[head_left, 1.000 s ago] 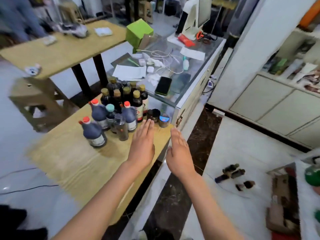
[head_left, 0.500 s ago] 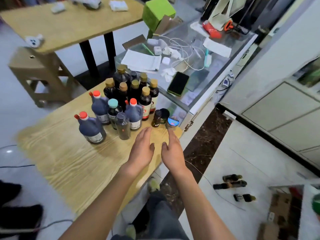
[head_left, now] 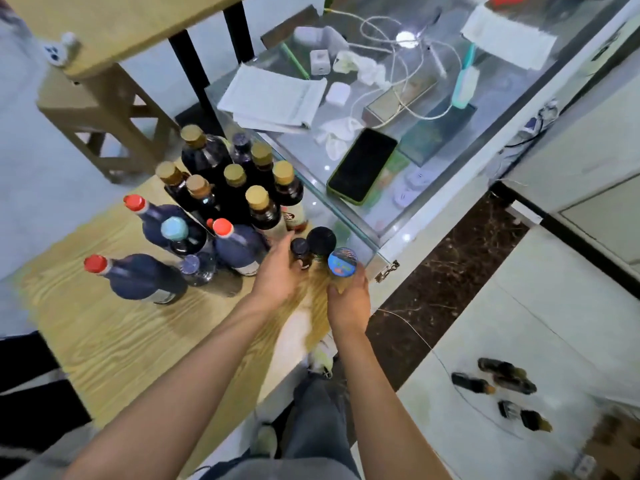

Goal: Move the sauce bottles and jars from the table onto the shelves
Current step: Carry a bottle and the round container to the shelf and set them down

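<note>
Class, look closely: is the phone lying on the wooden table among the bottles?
No: the phone lies on the glass counter, beyond the wooden table.

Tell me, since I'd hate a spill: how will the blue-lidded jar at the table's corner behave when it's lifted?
The blue-lidded jar looks small and squat, so probably light and unlikely to tip. The right hand curls round its side near the wooden table edge, so a slip could send it to the floor. If glass, it may be smooth and breakable; the material cannot be told here.
</note>
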### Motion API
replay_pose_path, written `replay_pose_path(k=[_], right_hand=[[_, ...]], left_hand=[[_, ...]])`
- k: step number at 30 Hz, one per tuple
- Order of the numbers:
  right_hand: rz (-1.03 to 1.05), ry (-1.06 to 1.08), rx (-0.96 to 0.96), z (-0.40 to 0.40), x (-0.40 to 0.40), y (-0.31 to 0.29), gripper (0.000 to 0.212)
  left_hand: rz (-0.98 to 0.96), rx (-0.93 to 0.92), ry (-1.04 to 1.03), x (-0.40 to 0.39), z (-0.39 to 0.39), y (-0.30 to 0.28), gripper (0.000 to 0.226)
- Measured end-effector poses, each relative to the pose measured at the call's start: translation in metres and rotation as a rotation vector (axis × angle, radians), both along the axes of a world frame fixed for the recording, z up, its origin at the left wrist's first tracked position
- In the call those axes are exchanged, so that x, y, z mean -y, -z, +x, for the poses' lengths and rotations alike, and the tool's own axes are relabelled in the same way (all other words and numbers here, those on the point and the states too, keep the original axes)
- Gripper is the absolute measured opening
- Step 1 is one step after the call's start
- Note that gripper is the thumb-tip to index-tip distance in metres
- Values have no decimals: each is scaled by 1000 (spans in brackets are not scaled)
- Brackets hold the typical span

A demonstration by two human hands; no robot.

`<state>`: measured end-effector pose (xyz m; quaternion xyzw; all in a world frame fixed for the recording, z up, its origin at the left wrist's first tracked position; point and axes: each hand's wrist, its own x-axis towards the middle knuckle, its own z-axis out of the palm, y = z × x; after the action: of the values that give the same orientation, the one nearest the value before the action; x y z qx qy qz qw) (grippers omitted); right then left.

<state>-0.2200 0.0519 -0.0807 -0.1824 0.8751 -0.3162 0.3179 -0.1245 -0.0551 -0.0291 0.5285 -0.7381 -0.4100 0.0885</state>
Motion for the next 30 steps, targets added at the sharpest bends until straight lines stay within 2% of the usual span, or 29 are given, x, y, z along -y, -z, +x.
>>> replay_pose_path(k=[3,8,12,15,19,23,27,30], right_hand=[[-15,53,38,-5,10,15,78],[-159,217,90,-7,17,25,72],[-299,208,37,-3,10,24,67],[-363,241,80,-2,2,24,67],[-317,320,203,-1,-16,7,58],[-326,323,171,2,-43,-15,54],[-457,376,168,10,-69,-45,46],[-609,417,193,22,-92,-73,41]], left_hand=[[35,24,-13,3,-10,8,63],[81,4,-94,5,-17,18,54],[44,4,-108,-1,-12,19,44],[33,-9,-108,-6,-5,21,38],[120,-147,-173,-18,3,10,24],[163,-285,-170,-25,15,0,16],[149,-362,-70,-38,23,-22,7],[223,-462,-59,-56,27,-46,20]])
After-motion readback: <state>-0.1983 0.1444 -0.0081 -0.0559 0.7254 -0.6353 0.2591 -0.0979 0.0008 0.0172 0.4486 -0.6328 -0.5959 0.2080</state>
